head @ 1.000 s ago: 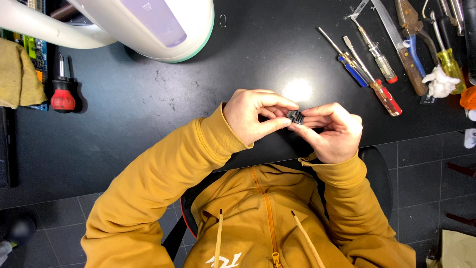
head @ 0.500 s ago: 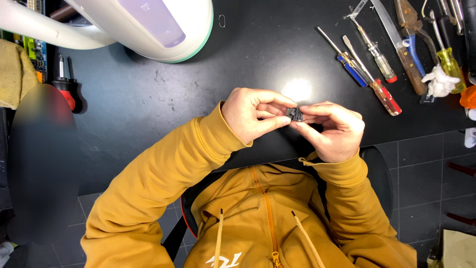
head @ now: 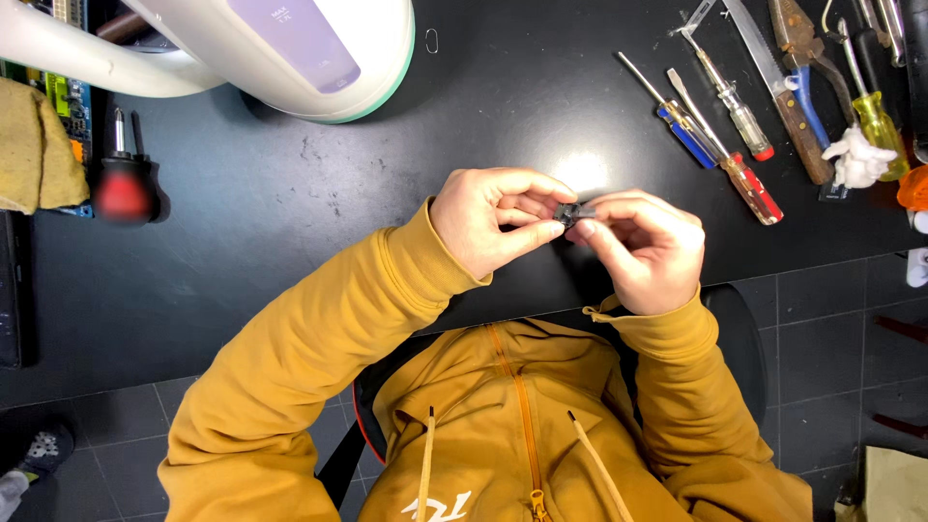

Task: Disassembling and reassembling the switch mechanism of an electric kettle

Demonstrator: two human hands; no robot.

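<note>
The person's left hand point(head: 493, 220) and right hand point(head: 646, 253) meet just above the near edge of the black matte counter point(head: 290, 242), and between them sits a small black, blocky part point(head: 572, 213), too small to tell its exact make. The left grip is pressed together on the part, thumb below and forefinger above; the right grip pinches its other side with thumb and fingertips. Both wrists are covered by mustard-yellow hoodie sleeves point(head: 319, 338).

Well apart to the right lie a blue-handled screwdriver point(head: 677, 121), a red-handled screwdriver point(head: 739, 174), a clear-handled screwdriver point(head: 730, 101) and a wooden-handled saw point(head: 783, 97). At the counter's far left corner stands a large white rounded appliance with a teal rim point(head: 290, 58), and a stubby red-handled screwdriver point(head: 124, 184) lies near the left edge.
</note>
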